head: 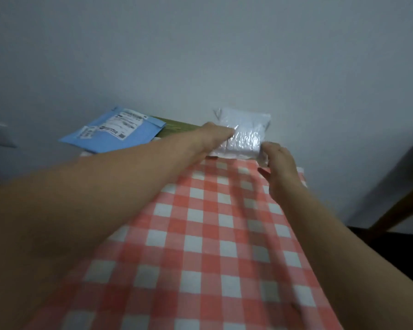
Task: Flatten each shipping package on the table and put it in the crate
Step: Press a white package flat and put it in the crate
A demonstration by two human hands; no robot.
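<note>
A white bubble-wrap shipping package [244, 134] lies at the far end of the table against the wall. My left hand [214, 135] grips its left edge and my right hand [278, 163] holds its near right corner. A blue mailer with a white label [115, 133] rests at the far left, on top of a green crate or box [177, 126] of which only a strip shows. The image is blurred.
The table wears a red-and-white checked cloth [200, 234]. A pale wall [200, 55] rises directly behind the table. A wooden chair leg [396, 210] stands at the right. A grey object [0, 136] sits at the far left.
</note>
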